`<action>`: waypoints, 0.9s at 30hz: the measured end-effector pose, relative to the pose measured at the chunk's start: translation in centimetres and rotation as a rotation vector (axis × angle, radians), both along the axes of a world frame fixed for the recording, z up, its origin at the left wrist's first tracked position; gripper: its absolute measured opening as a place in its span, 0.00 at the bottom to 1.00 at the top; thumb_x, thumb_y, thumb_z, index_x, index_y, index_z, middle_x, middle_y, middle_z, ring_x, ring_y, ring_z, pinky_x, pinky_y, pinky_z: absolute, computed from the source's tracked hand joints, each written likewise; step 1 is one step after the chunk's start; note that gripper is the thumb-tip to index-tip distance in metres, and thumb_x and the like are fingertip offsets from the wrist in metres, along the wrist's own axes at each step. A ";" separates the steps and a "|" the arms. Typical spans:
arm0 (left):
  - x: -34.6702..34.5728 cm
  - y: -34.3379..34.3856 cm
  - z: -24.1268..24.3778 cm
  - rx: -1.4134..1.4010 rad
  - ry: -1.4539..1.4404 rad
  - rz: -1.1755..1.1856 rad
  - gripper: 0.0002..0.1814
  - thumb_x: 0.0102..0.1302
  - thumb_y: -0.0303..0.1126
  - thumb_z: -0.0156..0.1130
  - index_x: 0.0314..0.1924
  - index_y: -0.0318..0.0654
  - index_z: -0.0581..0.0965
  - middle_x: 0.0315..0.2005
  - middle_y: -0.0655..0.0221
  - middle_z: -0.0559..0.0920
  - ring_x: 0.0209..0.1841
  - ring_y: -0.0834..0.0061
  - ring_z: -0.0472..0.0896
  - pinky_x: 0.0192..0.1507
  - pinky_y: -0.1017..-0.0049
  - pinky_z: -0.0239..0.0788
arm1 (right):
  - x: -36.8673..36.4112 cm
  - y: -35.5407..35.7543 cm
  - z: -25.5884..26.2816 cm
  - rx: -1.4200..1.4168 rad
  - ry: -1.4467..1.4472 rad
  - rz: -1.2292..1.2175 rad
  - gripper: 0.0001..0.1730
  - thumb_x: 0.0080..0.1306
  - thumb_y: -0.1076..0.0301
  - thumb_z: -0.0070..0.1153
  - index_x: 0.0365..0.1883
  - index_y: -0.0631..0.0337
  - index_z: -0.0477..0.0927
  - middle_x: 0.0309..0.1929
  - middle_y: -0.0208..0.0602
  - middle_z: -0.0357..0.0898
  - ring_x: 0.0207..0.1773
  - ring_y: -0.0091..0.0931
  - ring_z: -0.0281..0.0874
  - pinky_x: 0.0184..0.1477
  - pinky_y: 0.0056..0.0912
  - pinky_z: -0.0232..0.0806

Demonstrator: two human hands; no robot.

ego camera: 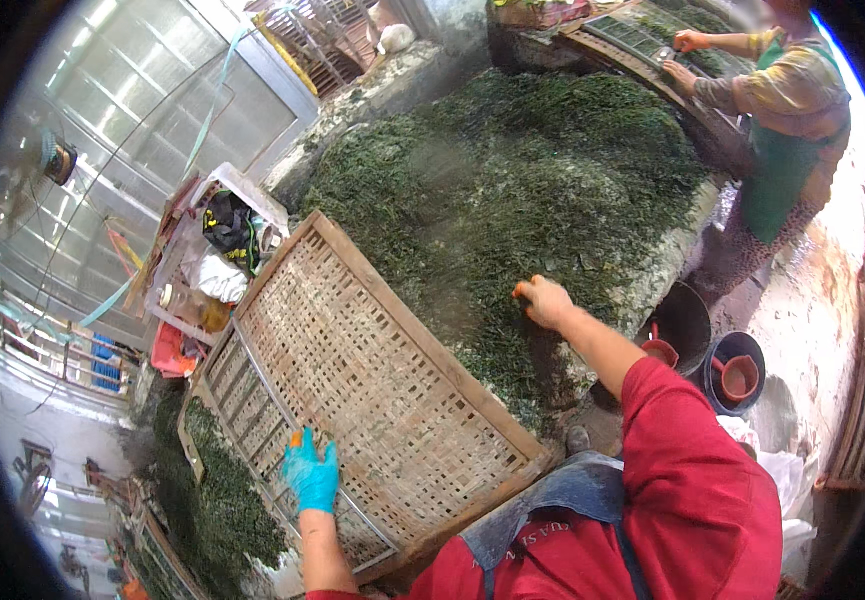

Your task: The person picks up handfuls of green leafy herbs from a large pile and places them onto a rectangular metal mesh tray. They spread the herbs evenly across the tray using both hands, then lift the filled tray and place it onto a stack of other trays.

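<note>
My left hand [311, 474], in a blue glove with orange on one fingertip, lies over a thin metal frame [271, 395] with its thumb apart from the fingers. That frame rests along the left side of a woven slatted tray [372, 360] with a wooden rim, which is tilted before me. My right hand [548, 301], bare with orange fingertip covers, reaches over a heap of dark green, stringy seaweed-like material [507, 195]. Its fingers are curled, and something dark shows beneath them. Whether they grip any of the strands cannot be made out.
Across the heap, a person [792, 112] in a green apron works at another framed tray [627, 56]. Dark buckets [691, 319] with red scoops [740, 377] stand right of me. A plastic crate [248, 187] holds bags and a jar [203, 307]. More green material [222, 502] lies left.
</note>
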State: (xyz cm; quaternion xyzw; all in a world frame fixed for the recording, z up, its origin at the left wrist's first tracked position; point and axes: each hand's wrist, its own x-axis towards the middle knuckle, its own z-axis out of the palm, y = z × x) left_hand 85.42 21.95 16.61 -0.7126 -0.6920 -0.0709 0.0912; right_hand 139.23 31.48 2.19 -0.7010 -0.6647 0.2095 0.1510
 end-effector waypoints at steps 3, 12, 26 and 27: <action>3.3 2.2 -1.2 -0.002 -0.071 0.004 0.34 0.59 0.45 0.72 0.63 0.37 0.77 0.60 0.50 0.77 0.63 0.49 0.75 0.64 0.57 0.67 | 2.2 5.7 1.4 0.355 0.269 -0.045 0.21 0.58 0.66 0.64 0.51 0.52 0.79 0.41 0.50 0.81 0.48 0.48 0.80 0.51 0.48 0.73; 10.7 6.8 -8.0 0.016 -0.159 0.252 0.48 0.67 0.58 0.61 0.76 0.37 0.57 0.75 0.50 0.58 0.77 0.50 0.52 0.75 0.53 0.46 | 5.1 13.5 10.0 -0.154 0.013 0.264 0.30 0.54 0.52 0.71 0.55 0.51 0.81 0.52 0.42 0.83 0.56 0.41 0.80 0.58 0.44 0.72; 13.3 7.9 -8.2 -0.158 -0.147 0.419 0.51 0.68 0.50 0.64 0.79 0.40 0.46 0.78 0.50 0.46 0.80 0.48 0.42 0.76 0.49 0.36 | -5.4 37.0 9.6 -0.138 0.119 -0.250 0.75 0.46 0.37 0.77 0.81 0.36 0.38 0.82 0.46 0.39 0.74 0.50 0.58 0.69 0.54 0.63; 13.1 7.9 -8.3 -0.163 -0.156 0.414 0.52 0.68 0.51 0.64 0.79 0.38 0.46 0.78 0.48 0.46 0.79 0.47 0.42 0.75 0.48 0.36 | -5.8 38.5 8.8 -0.153 0.176 -0.280 0.76 0.45 0.38 0.78 0.81 0.36 0.37 0.82 0.47 0.38 0.75 0.50 0.58 0.69 0.54 0.63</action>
